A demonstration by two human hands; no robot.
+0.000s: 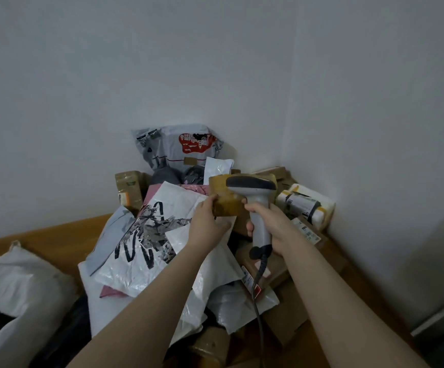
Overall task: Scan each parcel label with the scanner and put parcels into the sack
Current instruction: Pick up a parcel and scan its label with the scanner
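Centrally, left hand [208, 224] grips small parcel [224, 199]; right hand [270, 224] grips scanner [255, 192].

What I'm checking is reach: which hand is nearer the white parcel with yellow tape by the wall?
Right. The right hand, gripping the scanner, is just left of the white parcel; the left hand is farther left, holding a brown parcel.

Wood table [56, 235] (poss. floor, hard to tell) runs into wall corner. On it: white sack [16, 282] at left; mid heap of poly mailers [146, 235] over cardboard boxes [289, 314]; white/yellow-taped pkg [305, 205] by right wall; brown taped box [129, 189] at back.
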